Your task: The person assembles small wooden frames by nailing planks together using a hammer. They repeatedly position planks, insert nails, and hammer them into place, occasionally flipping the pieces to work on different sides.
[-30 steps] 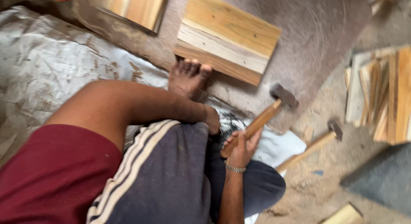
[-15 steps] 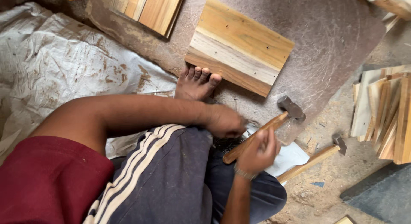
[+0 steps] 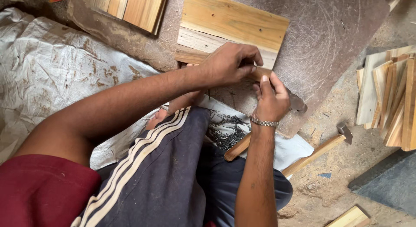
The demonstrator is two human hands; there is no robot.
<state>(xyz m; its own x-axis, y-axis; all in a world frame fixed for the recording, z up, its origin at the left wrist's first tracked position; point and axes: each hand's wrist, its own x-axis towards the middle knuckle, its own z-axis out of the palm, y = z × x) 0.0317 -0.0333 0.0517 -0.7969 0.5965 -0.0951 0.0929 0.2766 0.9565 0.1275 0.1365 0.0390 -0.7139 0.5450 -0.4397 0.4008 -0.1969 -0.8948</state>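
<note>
Pinching near edge of slatted wood panel (image 3: 234, 25) with left hand (image 3: 229, 62), fingers clamped; right hand (image 3: 271, 97) fingertips together there, steadying. Hammer (image 3: 242, 144) below wrist.

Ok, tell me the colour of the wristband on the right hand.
Silver metal wristband below the right hand, clearest in the head view.
</note>
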